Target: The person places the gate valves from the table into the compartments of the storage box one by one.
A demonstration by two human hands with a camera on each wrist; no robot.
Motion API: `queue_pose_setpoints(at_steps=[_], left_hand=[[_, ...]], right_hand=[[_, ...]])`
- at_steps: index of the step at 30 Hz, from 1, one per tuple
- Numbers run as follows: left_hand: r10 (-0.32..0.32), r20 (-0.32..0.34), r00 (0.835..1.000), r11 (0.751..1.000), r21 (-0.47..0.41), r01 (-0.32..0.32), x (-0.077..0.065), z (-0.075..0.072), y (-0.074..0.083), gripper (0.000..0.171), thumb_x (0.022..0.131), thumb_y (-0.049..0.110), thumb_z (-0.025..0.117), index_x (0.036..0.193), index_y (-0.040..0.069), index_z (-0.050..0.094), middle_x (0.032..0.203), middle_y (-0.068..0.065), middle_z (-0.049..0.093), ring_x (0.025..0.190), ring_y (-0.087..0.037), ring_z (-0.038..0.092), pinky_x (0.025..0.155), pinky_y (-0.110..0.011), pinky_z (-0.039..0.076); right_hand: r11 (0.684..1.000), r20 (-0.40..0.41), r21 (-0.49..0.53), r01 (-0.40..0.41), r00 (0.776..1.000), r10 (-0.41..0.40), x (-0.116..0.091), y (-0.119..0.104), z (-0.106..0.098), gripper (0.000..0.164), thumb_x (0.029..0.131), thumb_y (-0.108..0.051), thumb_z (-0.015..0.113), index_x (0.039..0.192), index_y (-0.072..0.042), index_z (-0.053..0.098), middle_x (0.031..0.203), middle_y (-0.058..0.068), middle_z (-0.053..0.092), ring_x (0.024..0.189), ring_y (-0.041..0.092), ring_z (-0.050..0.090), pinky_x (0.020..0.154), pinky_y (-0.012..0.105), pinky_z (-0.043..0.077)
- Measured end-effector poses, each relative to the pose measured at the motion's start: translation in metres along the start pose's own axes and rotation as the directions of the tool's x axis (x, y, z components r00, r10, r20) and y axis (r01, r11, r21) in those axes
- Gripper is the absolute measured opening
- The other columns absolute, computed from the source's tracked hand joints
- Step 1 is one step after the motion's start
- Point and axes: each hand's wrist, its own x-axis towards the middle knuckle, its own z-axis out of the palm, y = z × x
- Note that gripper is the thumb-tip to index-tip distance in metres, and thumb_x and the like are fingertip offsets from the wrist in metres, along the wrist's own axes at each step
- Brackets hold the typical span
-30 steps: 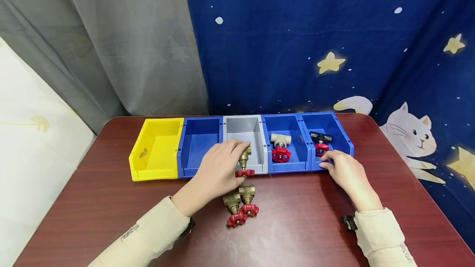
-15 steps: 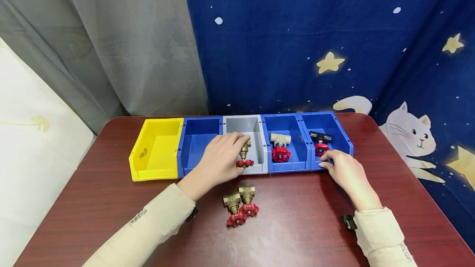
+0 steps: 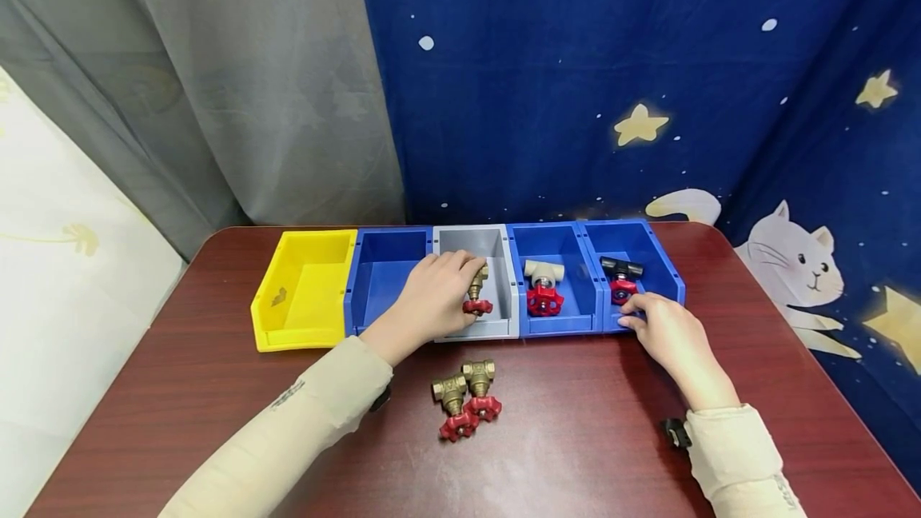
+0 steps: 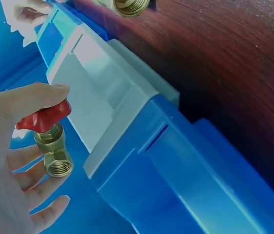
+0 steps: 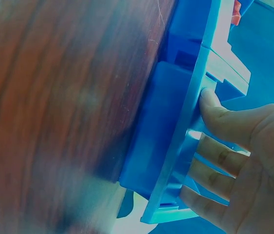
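Observation:
My left hand [image 3: 439, 294] is over the front of the grey bin [image 3: 468, 241]. It grips a brass valve with a red handwheel [image 4: 53, 141], thumb across the wheel and fingers behind the body in the left wrist view. Two similar brass valves, one to the left [image 3: 451, 398] and one beside it [image 3: 480, 384], lie side by side on the table below. At the front of the far-right blue bin [image 3: 629, 238], my right hand [image 3: 669, 334] has its thumb and fingers at the rim, close to the red wheel of a black valve [image 3: 622, 272]. Its fingers look relaxed and fairly straight.
In a row with these bins stand a yellow bin [image 3: 309, 286], a blue bin [image 3: 392, 278] and another blue bin [image 3: 554, 242] holding a white valve with a red wheel [image 3: 544, 294]. Curtains [image 3: 540, 102] hang behind the dark red table [image 3: 576, 430].
My left hand has moved forward and slightly up with the brass valve, from the grey bin's front edge to farther over its inside. My right hand stays in place.

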Motion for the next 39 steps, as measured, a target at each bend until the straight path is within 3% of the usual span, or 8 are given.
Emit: queue_pose_setpoints(at_steps=[14, 20, 27, 32, 39], left_hand=[[-0.004, 0.036, 0.999, 0.999, 0.047, 0.002, 0.007, 0.018, -0.009, 0.076, 0.071, 0.039, 0.085, 0.134, 0.007, 0.057, 0.121, -0.007, 0.061, 0.111, -0.026, 0.059, 0.095, -0.044, 0.047], [-0.027, 0.071, 0.997, 0.998, 0.057, 0.023, 0.013, 0.02, -0.009, 0.074, 0.071, 0.042, 0.085, 0.131, 0.007, 0.059, 0.117, -0.007, 0.062, 0.109, -0.027, 0.059, 0.092, -0.044, 0.047], [-0.04, 0.129, 0.991, 0.998, 0.055, 0.033, 0.023, 0.023, -0.009, 0.076, 0.071, 0.047, 0.086, 0.13, 0.007, 0.06, 0.119, -0.008, 0.062, 0.112, -0.027, 0.059, 0.097, -0.047, 0.045], [-0.012, 0.17, 0.985, 0.995, 0.1, -0.005, 0.031, 0.029, -0.008, 0.064, 0.074, 0.047, 0.083, 0.122, 0.009, 0.063, 0.109, -0.005, 0.063, 0.104, -0.025, 0.06, 0.092, -0.045, 0.047], [-0.006, 0.24, 0.971, 0.991, 0.13, -0.026, 0.038, 0.035, -0.005, 0.043, 0.075, 0.029, 0.079, 0.111, 0.012, 0.065, 0.103, -0.004, 0.062, 0.097, -0.022, 0.06, 0.087, -0.042, 0.048]], right_hand=[[1.0, -0.022, -0.007, 0.018, 1.0, -0.018, 0.0, 0.001, 0.001, 0.008, 0.087, -0.01, 0.076, 0.094, -0.007, 0.073, 0.1, 0.019, 0.069, 0.09, 0.04, 0.065, 0.078, 0.06, 0.051], [1.0, 0.0, -0.005, 0.001, 1.0, -0.001, 0.0, 0.0, 0.0, 0.009, 0.087, -0.012, 0.075, 0.095, -0.008, 0.073, 0.103, 0.02, 0.069, 0.092, 0.041, 0.064, 0.079, 0.061, 0.051], [1.0, -0.036, -0.001, 0.027, 0.999, -0.027, 0.0, 0.002, 0.0, 0.008, 0.086, -0.01, 0.076, 0.094, -0.008, 0.073, 0.101, 0.019, 0.069, 0.09, 0.041, 0.065, 0.077, 0.06, 0.051], [1.0, -0.035, 0.005, 0.025, 0.999, -0.025, 0.0, 0.003, 0.001, 0.009, 0.086, -0.01, 0.076, 0.094, -0.007, 0.073, 0.101, 0.02, 0.069, 0.091, 0.041, 0.065, 0.078, 0.061, 0.051], [1.0, -0.035, 0.007, 0.024, 0.999, -0.024, 0.0, 0.002, 0.001, 0.009, 0.086, -0.01, 0.076, 0.093, -0.007, 0.073, 0.101, 0.02, 0.069, 0.091, 0.041, 0.064, 0.079, 0.061, 0.051]])
